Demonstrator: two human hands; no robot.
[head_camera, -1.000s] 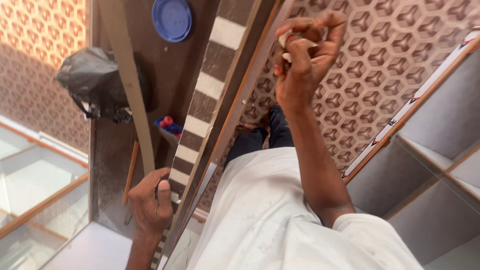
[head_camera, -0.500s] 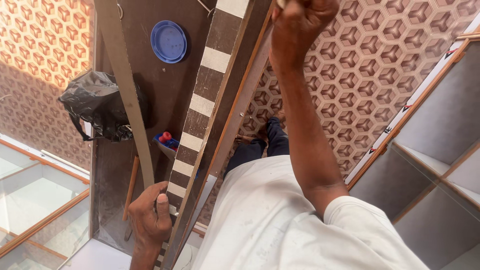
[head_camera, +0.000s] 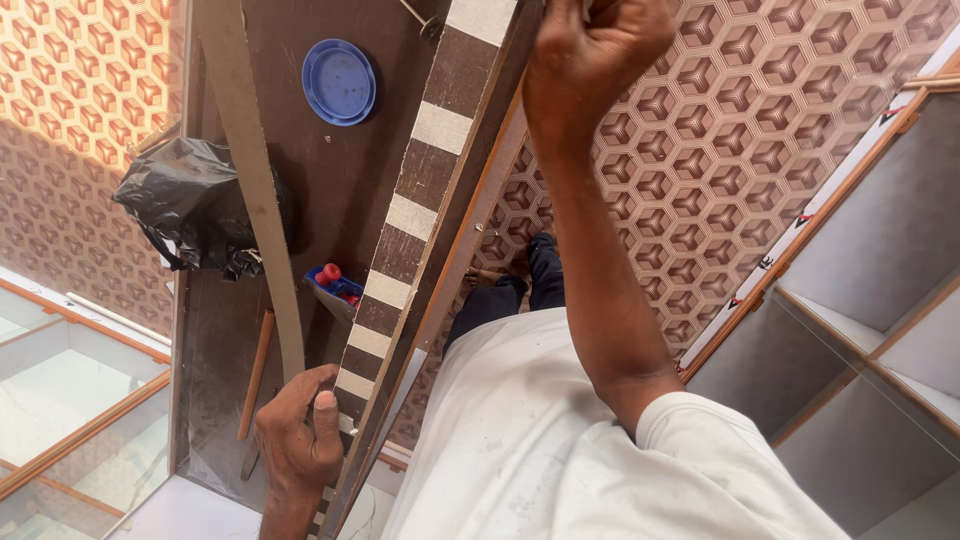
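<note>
Gripping one striped board (head_camera: 420, 215), left hand (head_camera: 298, 440), right hand (head_camera: 590, 50) clenched, one blue lid (head_camera: 339, 82).

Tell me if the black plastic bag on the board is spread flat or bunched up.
Bunched up: the black bag sits crumpled in a heap on the brown board.

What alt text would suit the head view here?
A person's left hand grips the near end of a long brown-and-cream striped board while the right hand, fisted, is at its far end. Beside it, a dark panel holds a blue lid and black bag.
</note>
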